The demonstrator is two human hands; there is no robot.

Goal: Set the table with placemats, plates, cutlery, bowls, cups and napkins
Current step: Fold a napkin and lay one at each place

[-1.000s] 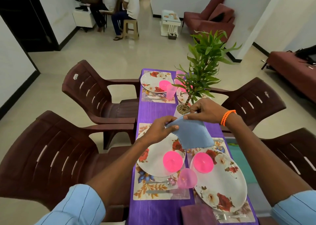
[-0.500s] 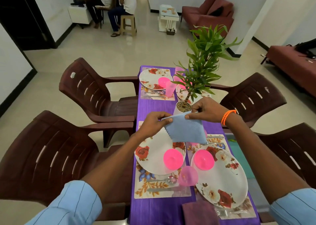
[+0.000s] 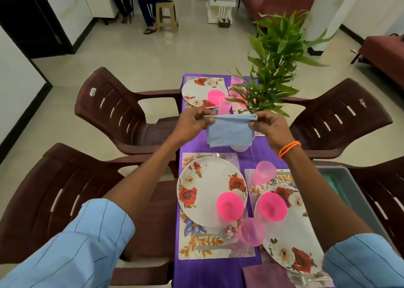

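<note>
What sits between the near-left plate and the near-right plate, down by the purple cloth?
Head view: a clear pink cup sits between the near-left plate and near-right plate, overlapping the right plate's rim.

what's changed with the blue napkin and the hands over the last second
Both hands, left hand and right hand, have lifted the blue napkin off the near plate and drawn its folded top edge taut, pinching each end. Plates, pink bowls and cups stayed put.
</note>
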